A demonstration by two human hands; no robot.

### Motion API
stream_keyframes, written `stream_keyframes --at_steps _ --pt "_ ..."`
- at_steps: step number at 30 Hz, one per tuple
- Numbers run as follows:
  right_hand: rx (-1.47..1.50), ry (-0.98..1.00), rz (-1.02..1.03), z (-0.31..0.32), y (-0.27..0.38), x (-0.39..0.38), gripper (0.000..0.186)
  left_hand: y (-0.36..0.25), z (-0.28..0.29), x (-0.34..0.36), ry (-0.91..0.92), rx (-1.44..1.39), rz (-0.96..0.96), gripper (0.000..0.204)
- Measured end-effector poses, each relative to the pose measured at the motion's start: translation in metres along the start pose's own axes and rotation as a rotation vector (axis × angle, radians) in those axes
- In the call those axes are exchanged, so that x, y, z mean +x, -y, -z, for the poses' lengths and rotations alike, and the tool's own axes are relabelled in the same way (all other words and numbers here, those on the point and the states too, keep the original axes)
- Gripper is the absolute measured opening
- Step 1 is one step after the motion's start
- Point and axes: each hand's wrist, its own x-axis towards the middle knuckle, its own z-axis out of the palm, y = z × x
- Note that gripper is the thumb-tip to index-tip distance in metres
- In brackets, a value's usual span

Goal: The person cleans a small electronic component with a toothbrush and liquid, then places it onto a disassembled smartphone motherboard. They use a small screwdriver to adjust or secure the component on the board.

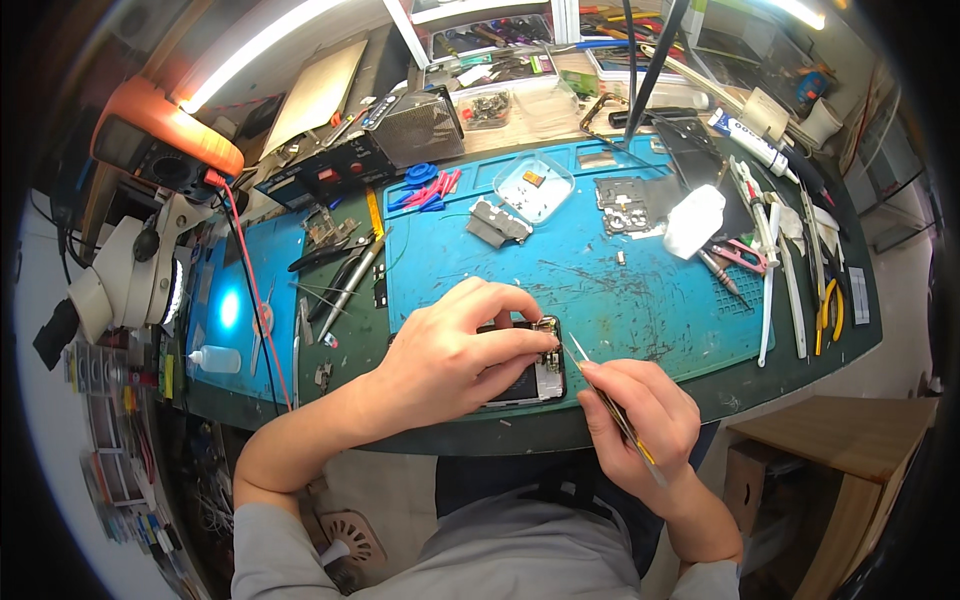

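An opened smartphone [549,384] lies near the front edge of the blue work mat [450,270], with bare metal and small parts showing at its right end. My left hand [450,345] rests over the phone and covers most of it. Its thumb and fingers close on the parts at that right end; whether a loose piece is between them I cannot tell. Pinched in my right hand [645,415] is a pair of tweezers [622,420]. The tips of the tweezers point up and left, close beside the phone's right end and my left fingertips.
A clear plastic tray [535,190] and a grey metal piece [497,224] sit behind the phone. Screwdrivers and tweezers lie left; white crumpled tissue [694,220], pliers [829,310] and brushes lie right. An orange multimeter [165,135] and a microscope [125,265] stand far left.
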Motion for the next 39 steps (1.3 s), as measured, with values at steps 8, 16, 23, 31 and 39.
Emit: stream_keyframes --at_steps 8,16,23,31,39 --pt "0.001 -0.011 0.004 0.0022 -0.0005 -0.0052 0.032 0.0004 0.004 0.0012 0.052 0.0 0.014 0.032" --pt "0.008 -0.019 -0.004 0.0013 -0.0017 -0.0049 0.032 0.0021 0.0049 0.0056 0.04 -0.061 0.039 0.036" --pt "0.001 -0.022 0.003 0.0004 -0.0029 -0.0054 0.032 0.007 0.0066 0.0072 0.043 -0.131 0.021 0.043" --pt "0.016 -0.015 -0.003 0.0002 -0.0013 -0.004 0.033 0.0028 0.0056 0.0065 0.034 -0.171 0.116 0.058" --pt "0.013 0.068 0.033 -0.0005 0.0029 0.0003 0.034 -0.0005 0.002 0.0051 0.024 -0.188 0.197 0.07"
